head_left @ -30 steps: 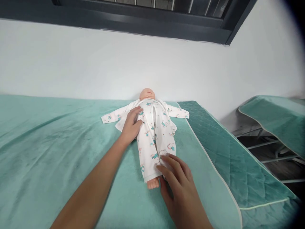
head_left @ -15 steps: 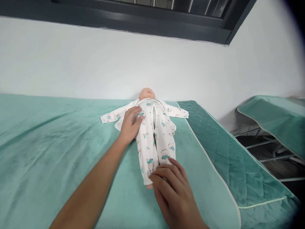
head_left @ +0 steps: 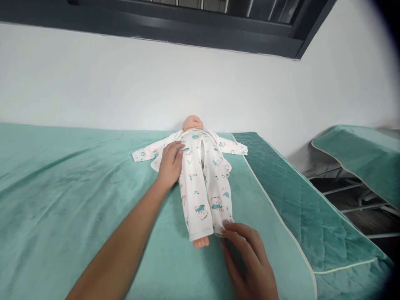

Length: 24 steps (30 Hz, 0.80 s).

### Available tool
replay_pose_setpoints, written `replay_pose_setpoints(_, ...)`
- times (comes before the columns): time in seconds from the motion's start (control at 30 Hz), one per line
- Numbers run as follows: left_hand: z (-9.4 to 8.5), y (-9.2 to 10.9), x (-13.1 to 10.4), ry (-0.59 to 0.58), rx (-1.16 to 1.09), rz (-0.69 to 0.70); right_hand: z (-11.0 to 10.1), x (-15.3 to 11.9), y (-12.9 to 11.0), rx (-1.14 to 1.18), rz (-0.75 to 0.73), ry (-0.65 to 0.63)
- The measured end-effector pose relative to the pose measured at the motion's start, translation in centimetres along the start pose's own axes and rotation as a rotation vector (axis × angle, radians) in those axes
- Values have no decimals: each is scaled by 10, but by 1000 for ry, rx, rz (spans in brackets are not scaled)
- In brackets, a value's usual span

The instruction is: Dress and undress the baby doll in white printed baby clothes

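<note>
A baby doll (head_left: pixel 193 123) lies face-up on the green bedsheet (head_left: pixel 78 200), head at the far wall (head_left: pixel 156 83); the left hand (head_left: pixel 169 166) lies loosely spread on the left hip of its printed trousers (head_left: pixel 195 187), while the half-curled right hand (head_left: pixel 258 266) touches the near right cuff (head_left: pixel 219 233), whether pinching it I cannot tell

the doll's head (head_left: pixel 192 122) looks like smooth plastic, its trousers (head_left: pixel 194 187) thin, matt cloth. the bed cover (head_left: pixel 78 196) before me has a velvety nap, the quilted mattress (head_left: pixel 300 204) a slight sheen; the wall (head_left: pixel 150 83) is smooth and matt, the window frame (head_left: pixel 187 28) satin, metal-like.
</note>
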<state>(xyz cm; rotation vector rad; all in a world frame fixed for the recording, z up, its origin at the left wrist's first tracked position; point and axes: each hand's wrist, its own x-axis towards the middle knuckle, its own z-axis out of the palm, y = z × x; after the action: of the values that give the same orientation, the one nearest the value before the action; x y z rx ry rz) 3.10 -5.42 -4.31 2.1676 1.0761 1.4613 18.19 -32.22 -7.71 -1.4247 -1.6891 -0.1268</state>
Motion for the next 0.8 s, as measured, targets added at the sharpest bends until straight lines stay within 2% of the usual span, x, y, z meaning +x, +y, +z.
replay_pose_setpoints(0.13, -1, -13, 2, 47, 70, -179, -7, -5, 0, 49, -99, -13)
replay_pose_setpoints(0.2, -3, -17, 3, 32, 164, -230, -13, 2, 3, 97, -85, -14)
replay_pose_setpoints(0.3, -8, -18, 4, -117, 362, -269, -14, 33, 26, 120, 63, 55)
replay_pose_setpoints(0.33, -9, -17, 4, -185, 426, -286, -10, 48, 39, 97, 113, 91)
replay_pose_setpoints(0.4, -13, -15, 5, -321, 531, -305, 4, 83, 69, 47, 194, 65)
replay_pose_setpoints(0.5, -20, -12, 6, -510, 626, -208, 34, 133, 110, -81, 361, -68)
replay_pose_setpoints(0.57, -24, -10, 7, -609, 639, -119, 51, 154, 125, -231, 463, -190)
replay_pose_setpoints(0.67, -30, -8, 7, -671, 621, -56, 63, 165, 130, -375, 474, -286)
replay_pose_setpoints(0.8, -35, -3, 4, -692, 500, 6, 59, 160, 133, -202, 529, -258)
